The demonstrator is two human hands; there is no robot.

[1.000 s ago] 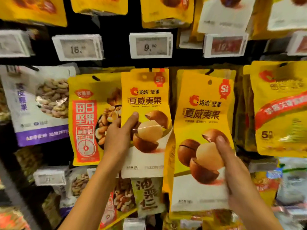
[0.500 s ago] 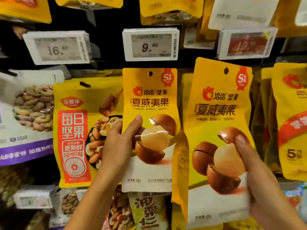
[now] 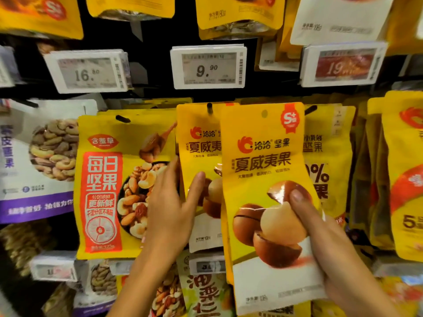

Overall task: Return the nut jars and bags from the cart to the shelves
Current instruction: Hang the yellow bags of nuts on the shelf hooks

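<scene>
My right hand (image 3: 329, 245) grips a yellow macadamia bag (image 3: 263, 170) by its lower right part, thumb on the front. The bag is upright, its hang hole just right of a black peg (image 3: 209, 108). A matching macadamia bag (image 3: 198, 147) hangs on that peg, partly covered by the held one. My left hand (image 3: 170, 209) holds the hanging bag at its left edge, thumb on the front and fingers behind it.
A yellow mixed-nut bag (image 3: 103, 179) hangs left of the peg, a white cashew bag (image 3: 39, 156) further left. More yellow bags (image 3: 402, 179) hang at the right. Price tags (image 3: 208, 66) line the rail above. Other packets hang below.
My right hand has brought its bag left and up, so it now overlaps the hanging bag. My left hand stays on the hanging bag. The camera has moved closer to the shelf.
</scene>
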